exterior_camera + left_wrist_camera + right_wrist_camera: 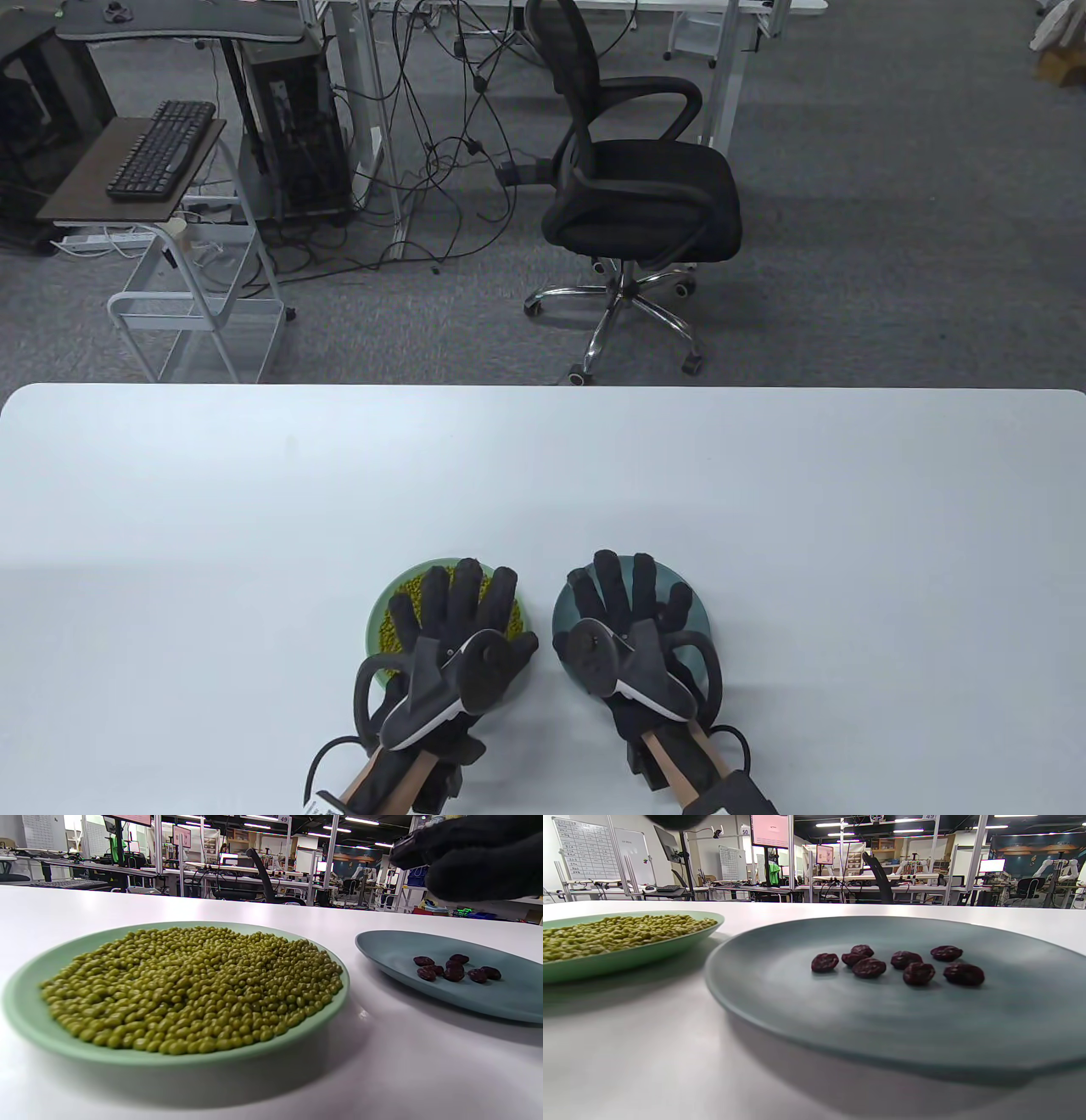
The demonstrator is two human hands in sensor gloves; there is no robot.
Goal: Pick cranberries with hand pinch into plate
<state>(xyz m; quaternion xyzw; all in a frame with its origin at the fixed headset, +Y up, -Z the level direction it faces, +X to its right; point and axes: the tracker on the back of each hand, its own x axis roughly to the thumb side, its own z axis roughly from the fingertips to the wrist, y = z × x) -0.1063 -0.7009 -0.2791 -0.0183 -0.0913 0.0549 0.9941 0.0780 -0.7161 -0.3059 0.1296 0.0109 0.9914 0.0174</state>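
- Both gloved hands are up over the near edge of the white tabletop (pixel 543 475), side by side, each above its own plate.
- The left hand (pixel 454 632) sits over the pale green plate (pixel 379 613), fingers spread and stretched forward, palm down; nothing is held, the hand is loose and flat.
- Its tracker (pixel 441 688) rides on the back of the hand, tilted toward the wrist, with a cable looping off near the table's edge.
- That green plate is heaped with small yellow-green beans (pixel 191 984), a full layer almost to the rim.
- The right hand (pixel 632 632) is over the blue-grey plate (pixel 697 598), fingers fanned and mostly straight, pointing away from the person; it grips nothing that I can see.
- Whether either hand's fingertips actually touch what lies below, I cannot tell from the table view.
- From the left wrist view, the right hand's dark glove hangs clear above the blue-grey plate at the upper right corner.
- The cranberries (pixel 895 964) are there on the blue-grey plate: dark red, wrinkled, a loose cluster of seven near the middle of the plate, some touching, some just apart.
- The two plates stand just beside one another, rims close but apart, green on the person's left, blue-grey on the right.
- Beyond the tabletop, a black office chair (pixel 640 191) stands on grey carpet, and a keyboard (pixel 161 148) lies on a small cart off to the left.
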